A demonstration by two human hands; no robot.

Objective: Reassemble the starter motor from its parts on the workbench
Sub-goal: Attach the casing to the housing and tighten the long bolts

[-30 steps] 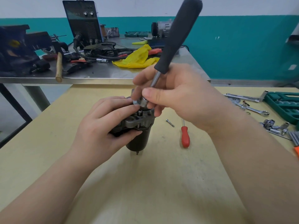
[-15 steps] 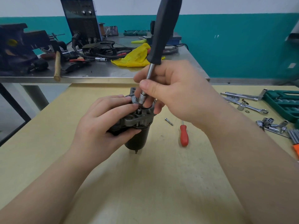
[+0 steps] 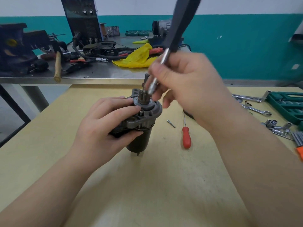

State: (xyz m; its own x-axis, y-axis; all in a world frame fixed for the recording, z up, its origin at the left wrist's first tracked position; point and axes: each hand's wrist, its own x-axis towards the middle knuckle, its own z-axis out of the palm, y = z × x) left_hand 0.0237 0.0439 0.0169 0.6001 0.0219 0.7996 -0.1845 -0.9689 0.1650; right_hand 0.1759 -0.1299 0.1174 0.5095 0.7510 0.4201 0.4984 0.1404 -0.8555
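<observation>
Driver [image 3: 165, 58] lifted off starter motor [image 3: 141, 122], left hand [image 3: 105, 123] gripping housing, bench [image 3: 164, 177] edge far

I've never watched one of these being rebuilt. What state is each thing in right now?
Starter motor: upright on the table, gear end up.
Left hand: grips the motor's housing.
Right hand: pinches the driver's shaft.
Nut driver: tilted, tip beside the gear, blurred.
Loose bolt: lying on the table.
Red screwdriver: lying flat, untouched.
</observation>
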